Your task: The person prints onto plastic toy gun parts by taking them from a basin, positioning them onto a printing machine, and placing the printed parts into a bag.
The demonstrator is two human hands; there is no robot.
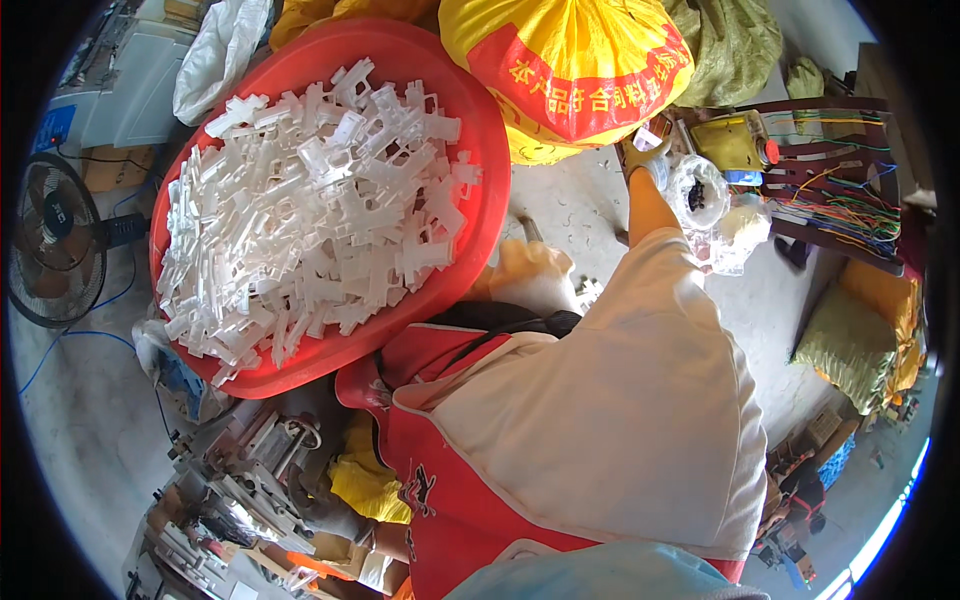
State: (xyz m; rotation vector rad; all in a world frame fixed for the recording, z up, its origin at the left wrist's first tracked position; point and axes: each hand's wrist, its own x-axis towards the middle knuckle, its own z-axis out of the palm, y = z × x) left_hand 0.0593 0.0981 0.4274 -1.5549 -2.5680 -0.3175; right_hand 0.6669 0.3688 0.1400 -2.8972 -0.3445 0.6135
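While the right hand (650,160) reaches out, the clear bag (697,192) lies just beside it.

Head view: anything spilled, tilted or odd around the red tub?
The red tub sits tilted, heaped with white plastic pieces up to its lower rim, though none visibly spilled. The right hand reaches toward clear bags beside tangled coloured wires.

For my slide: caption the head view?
Right hand reaches a clear bag beside a red tub of white plastic parts.
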